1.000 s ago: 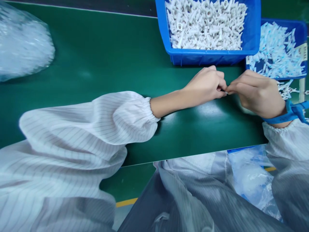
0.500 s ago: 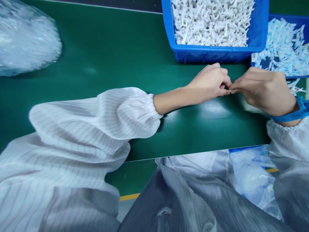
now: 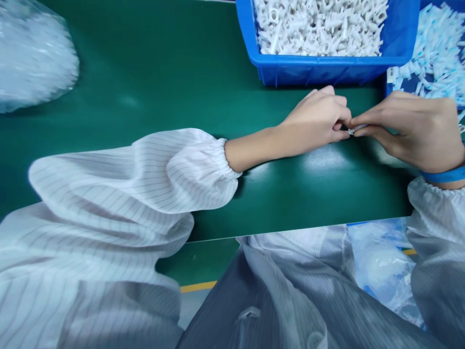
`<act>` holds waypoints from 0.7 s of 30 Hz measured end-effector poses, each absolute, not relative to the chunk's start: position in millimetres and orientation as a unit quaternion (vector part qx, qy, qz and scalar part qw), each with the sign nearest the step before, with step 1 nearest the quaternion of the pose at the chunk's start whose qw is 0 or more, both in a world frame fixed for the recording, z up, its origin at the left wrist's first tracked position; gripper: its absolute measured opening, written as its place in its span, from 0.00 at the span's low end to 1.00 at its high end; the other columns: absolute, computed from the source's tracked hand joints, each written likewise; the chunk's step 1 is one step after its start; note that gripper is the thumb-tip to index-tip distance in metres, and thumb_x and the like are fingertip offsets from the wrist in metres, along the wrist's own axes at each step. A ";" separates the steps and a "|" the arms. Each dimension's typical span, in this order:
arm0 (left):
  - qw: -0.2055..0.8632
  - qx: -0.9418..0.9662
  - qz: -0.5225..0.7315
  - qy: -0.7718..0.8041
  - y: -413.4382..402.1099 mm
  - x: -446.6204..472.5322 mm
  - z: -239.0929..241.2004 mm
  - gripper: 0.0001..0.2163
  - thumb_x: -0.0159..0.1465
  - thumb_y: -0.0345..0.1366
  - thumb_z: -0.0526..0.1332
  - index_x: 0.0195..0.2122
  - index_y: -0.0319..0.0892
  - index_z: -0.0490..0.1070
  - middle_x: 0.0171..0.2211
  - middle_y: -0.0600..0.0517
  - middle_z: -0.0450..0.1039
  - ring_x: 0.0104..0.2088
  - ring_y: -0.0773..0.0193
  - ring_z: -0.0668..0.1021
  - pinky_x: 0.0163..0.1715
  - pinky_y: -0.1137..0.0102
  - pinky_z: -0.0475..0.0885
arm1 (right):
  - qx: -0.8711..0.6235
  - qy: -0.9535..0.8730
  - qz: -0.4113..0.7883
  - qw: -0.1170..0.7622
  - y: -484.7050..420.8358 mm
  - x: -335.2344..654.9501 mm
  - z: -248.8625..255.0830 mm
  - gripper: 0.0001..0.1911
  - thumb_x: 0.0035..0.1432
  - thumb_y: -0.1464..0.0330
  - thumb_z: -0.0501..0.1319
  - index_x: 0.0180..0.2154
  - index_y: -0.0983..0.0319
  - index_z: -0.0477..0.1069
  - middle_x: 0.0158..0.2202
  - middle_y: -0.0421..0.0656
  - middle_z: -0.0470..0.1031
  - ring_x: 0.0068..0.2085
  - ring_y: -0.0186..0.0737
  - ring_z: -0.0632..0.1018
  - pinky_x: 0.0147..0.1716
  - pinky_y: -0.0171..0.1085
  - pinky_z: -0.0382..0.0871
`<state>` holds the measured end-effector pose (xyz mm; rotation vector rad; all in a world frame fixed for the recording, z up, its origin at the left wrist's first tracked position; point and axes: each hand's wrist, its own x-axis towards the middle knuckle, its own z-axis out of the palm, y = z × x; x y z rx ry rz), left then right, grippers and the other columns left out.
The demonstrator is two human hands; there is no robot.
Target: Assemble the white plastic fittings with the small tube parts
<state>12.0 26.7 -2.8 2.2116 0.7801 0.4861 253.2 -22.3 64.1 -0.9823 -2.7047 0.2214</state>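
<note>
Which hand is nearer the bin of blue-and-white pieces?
Right. In view, right hand overlaps the near edge of that bin; left hand sits farther left, apart.

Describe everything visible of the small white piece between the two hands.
The small white piece is slim, apparently plastic, and lies roughly sideways in the view, above the green tabletop. The right hand pinches it between thumb and finger; its other end meets the fingertips of the left hand. Fingers cover much of it, so its full shape, and whether it is one part or two, cannot be told.
</note>
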 end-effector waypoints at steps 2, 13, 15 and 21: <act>0.365 0.860 0.187 0.303 27.0 11.7 -2.7 0.05 0.73 0.38 0.69 0.41 0.49 0.88 0.38 0.49 0.83 0.51 0.50 0.82 0.58 0.54 0.74 | -0.348 -0.929 0.054 0.113 -25.2 251.9 65.0 0.13 0.85 0.69 0.59 0.56 0.55 0.84 0.51 0.43 0.90 0.48 0.44 0.87 0.48 0.47 0.83; 0.359 0.865 0.175 0.305 27.9 14.4 0.7 0.06 0.72 0.39 0.69 0.41 0.49 0.88 0.37 0.49 0.82 0.45 0.52 0.82 0.57 0.52 0.74 | -0.341 -0.938 -0.037 0.055 -30.3 237.8 60.0 0.24 0.87 0.69 0.45 0.44 0.60 0.78 0.39 0.45 0.80 0.44 0.41 0.81 0.38 0.43 0.75; 0.355 0.866 0.178 0.304 28.0 14.6 -0.9 0.07 0.72 0.39 0.68 0.40 0.49 0.88 0.37 0.49 0.82 0.45 0.52 0.81 0.56 0.53 0.74 | -0.348 -0.936 -0.024 0.045 -30.6 238.0 57.8 0.22 0.87 0.69 0.47 0.43 0.60 0.78 0.38 0.46 0.78 0.44 0.43 0.80 0.38 0.43 0.74; 0.337 0.873 0.195 0.292 27.5 15.0 -8.6 0.08 0.72 0.37 0.65 0.40 0.47 0.87 0.38 0.48 0.83 0.51 0.49 0.80 0.55 0.55 0.72 | -0.325 -0.943 -0.034 0.068 -31.2 235.2 50.8 0.21 0.86 0.70 0.49 0.40 0.59 0.76 0.36 0.45 0.75 0.43 0.45 0.78 0.38 0.44 0.73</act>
